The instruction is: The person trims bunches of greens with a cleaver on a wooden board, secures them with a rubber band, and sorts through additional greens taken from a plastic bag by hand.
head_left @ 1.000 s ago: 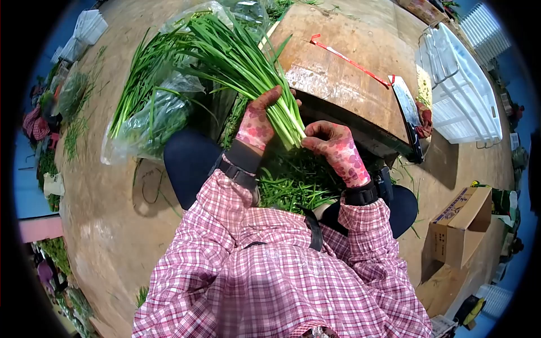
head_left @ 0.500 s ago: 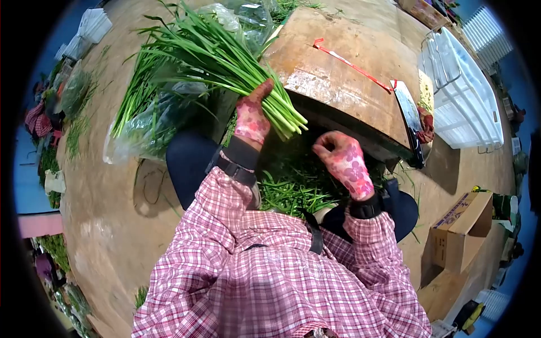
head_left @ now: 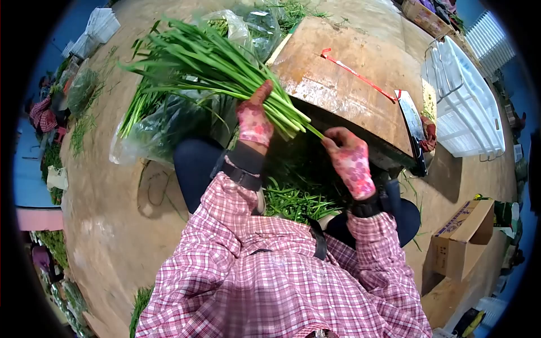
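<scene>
My left hand (head_left: pixel 255 116) is closed round a bunch of long green stalks (head_left: pixel 225 67), whose leafy ends fan to the upper left and whose pale ends point to the lower right. Just right of those pale ends, my right hand (head_left: pixel 348 158) pinches the tip of one thin stalk (head_left: pixel 314 131) that sticks out from the bunch. Loose green leaves (head_left: pixel 296 201) lie below, between my knees. More stalks (head_left: pixel 135 110) rest on a clear plastic bag (head_left: pixel 152 132) at the left.
A wooden board (head_left: pixel 344 79) with a red strap (head_left: pixel 360 73) stands ahead. Right of it are a blade-like tool (head_left: pixel 411 118), a red cloth (head_left: pixel 429 133) and a white crate (head_left: pixel 465 101). An open cardboard box (head_left: pixel 451 242) sits lower right. Another person (head_left: pixel 44 115) is at the far left.
My right hand moved off the pale ends, then came back and now pinches a thin stalk. My left hand has kept hold of the bunch, which has swung lower and leftward.
</scene>
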Demonstrator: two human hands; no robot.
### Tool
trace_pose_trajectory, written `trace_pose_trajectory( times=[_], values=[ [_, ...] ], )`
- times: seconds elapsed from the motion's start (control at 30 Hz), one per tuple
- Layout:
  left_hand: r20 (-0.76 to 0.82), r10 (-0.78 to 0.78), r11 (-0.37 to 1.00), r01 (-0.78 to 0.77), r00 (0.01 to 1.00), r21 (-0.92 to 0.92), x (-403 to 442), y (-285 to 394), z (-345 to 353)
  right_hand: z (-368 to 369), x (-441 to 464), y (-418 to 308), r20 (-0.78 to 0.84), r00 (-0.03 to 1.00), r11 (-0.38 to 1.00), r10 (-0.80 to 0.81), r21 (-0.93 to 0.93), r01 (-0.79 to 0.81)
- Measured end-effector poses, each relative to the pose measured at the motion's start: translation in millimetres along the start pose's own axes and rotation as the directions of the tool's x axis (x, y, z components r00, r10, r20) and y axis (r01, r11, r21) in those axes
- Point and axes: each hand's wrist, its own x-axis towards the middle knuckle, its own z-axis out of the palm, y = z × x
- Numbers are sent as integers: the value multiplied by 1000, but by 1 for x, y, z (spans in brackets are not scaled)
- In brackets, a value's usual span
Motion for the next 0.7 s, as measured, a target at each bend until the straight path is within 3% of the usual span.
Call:
trace_pose_trajectory(
  times=[0.03,0.07,0.1,0.13,0.17,0.2,0.23,0.3,0.37,0.4,0.5,0.57,0.67,0.7],
  values=[
    [8,10,1000,-9,1000,-23,8,11,-4,-10,-3,19,43,997,996,67,-58,-65],
    [8,3,1000,-3,1000,-13,3,29,0,-23,-5,39,171,979,908,112,-418,-31],
    [-7,-48,999,48,999,-13,10,38,-5,-35,-4,57,268,943,698,198,-714,56],
    [-15,15,1000,-14,1000,24,15,36,-9,-40,4,67,324,856,618,403,-786,7],
    [-20,74,996,-73,997,60,19,33,-12,-45,6,35,333,908,669,255,-738,84],
    [-61,97,991,-91,993,98,11,31,-7,-39,6,11,229,973,730,-36,-658,182],
    [14,156,980,-157,988,125,-8,30,2,-27,9,-7,79,945,753,-317,-584,302],
    [86,60,990,-71,994,121,-12,11,-5,5,20,-26,50,878,818,-477,-341,463],
    [207,10,972,-58,978,229,-33,8,4,30,27,-47,213,957,981,-195,39,191],
    [277,-63,973,-3,959,231,-43,15,6,28,25,-60,280,951,973,-129,219,68],
    [485,-146,967,21,862,254,-66,44,19,36,23,-51,485,874,763,35,552,-337],
    [571,-212,966,82,793,245,-65,50,21,38,22,-40,421,905,768,58,561,-310],
    [532,-394,918,285,749,277,-55,39,11,32,21,-39,344,938,758,44,599,-256],
    [590,-431,901,365,683,235,-52,35,7,29,18,-41,327,944,752,36,613,-241]
  ],
)
